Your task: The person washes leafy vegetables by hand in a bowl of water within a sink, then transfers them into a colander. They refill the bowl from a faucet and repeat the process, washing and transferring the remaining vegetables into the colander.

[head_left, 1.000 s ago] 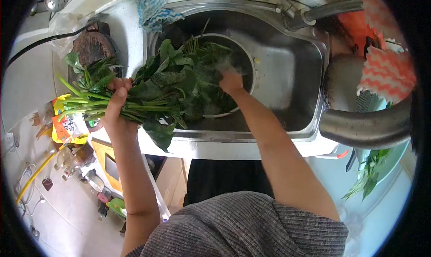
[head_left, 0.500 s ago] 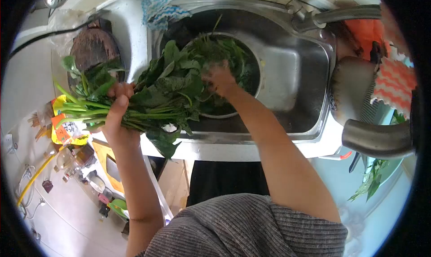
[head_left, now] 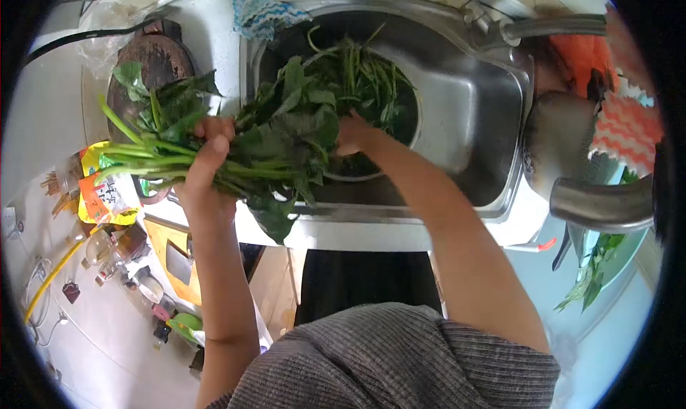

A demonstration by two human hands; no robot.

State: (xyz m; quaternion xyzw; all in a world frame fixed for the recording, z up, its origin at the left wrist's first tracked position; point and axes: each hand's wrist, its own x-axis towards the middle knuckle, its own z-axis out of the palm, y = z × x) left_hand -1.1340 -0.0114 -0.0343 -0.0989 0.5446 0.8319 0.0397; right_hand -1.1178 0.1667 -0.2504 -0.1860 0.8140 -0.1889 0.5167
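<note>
My left hand (head_left: 209,167) is closed round a thick bunch of leafy greens (head_left: 286,134), over the left edge of the sink. Pale green stems stick out to the left of the fist, and the broad leaves spread to the right. More greens (head_left: 361,69) lie in a round bowl (head_left: 416,116) in the sink. My right hand (head_left: 355,135) is at the bowl's near side, against the leaf ends of the bunch. Its fingers look curled; their tips are hidden behind leaves, so what they hold does not show.
The metal sink (head_left: 457,101) has a faucet (head_left: 554,26) at its back right. A blue-striped cloth (head_left: 264,12) hangs over its back left corner. A dark round wooden board (head_left: 153,69) and a yellow packet (head_left: 107,191) are at the left. A cleaver-like blade (head_left: 561,137) stands right.
My right hand has drawn slightly down towards the held bunch, and its fingers have gone behind the leaves. Stems in the bowl now show more plainly. My left hand still grips the bunch.
</note>
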